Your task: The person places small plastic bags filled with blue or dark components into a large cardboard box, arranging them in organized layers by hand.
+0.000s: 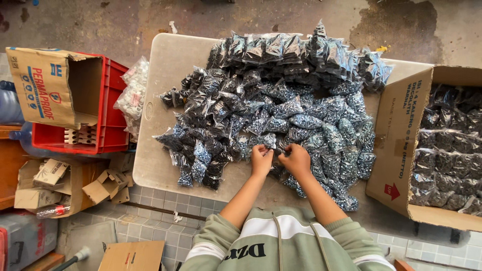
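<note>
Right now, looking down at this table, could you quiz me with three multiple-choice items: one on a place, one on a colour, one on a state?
1. Where does the open cardboard box full of packets stand?
A. at the table's right edge
B. on the red crate
C. under the table

2. What colour is the plastic crate left of the table?
A. green
B. red
C. white

3. What are the two hands doing?
A. resting flat on bare table
B. holding a knife
C. pinching a small packet between them

Answers: 1 A, it sits at the right edge with flaps open. 2 B, its walls are plainly red. 3 C, left hand and right hand meet on one packet.
</note>
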